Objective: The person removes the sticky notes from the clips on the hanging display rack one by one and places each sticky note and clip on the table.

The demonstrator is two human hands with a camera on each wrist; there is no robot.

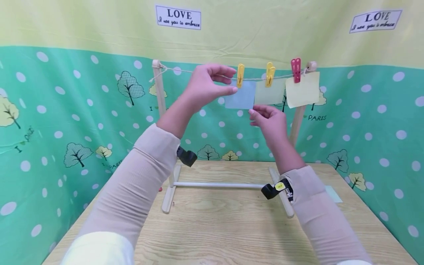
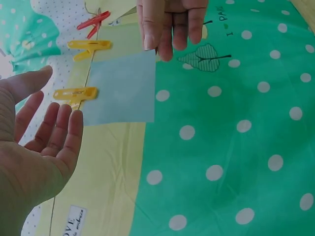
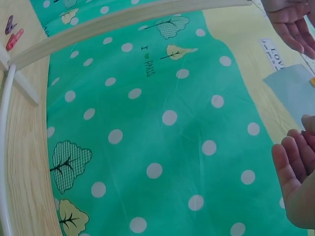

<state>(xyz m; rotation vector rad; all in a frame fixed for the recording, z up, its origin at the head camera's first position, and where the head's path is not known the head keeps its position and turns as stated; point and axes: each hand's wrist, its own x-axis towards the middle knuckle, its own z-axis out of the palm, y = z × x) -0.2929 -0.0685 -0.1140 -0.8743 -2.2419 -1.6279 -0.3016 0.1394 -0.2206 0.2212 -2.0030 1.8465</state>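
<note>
A light blue paper sheet (image 1: 241, 96) hangs from a string (image 1: 253, 79) under a yellow clothespin (image 1: 240, 76). My right hand (image 1: 274, 124) pinches its lower right corner between thumb and fingers. At the sheet's upper left my left hand (image 1: 206, 86) is held with thumb and fingers apart, fingertips close beside that clothespin. Farther right along the string, a second yellow clothespin (image 1: 269, 75) holds a pale green sheet (image 1: 269, 93). Beside it a red clothespin (image 1: 296, 70) holds a pale yellow sheet (image 1: 304, 92).
The string runs between two wooden posts, left (image 1: 160, 92) and right (image 1: 297, 123), joined low by a white bar (image 1: 222, 185). On the table (image 1: 212, 228) lies a light green sheet (image 1: 333, 194). Red (image 3: 15, 39) and purple (image 3: 10, 24) clothespins lie near the left post. A dotted curtain hangs behind.
</note>
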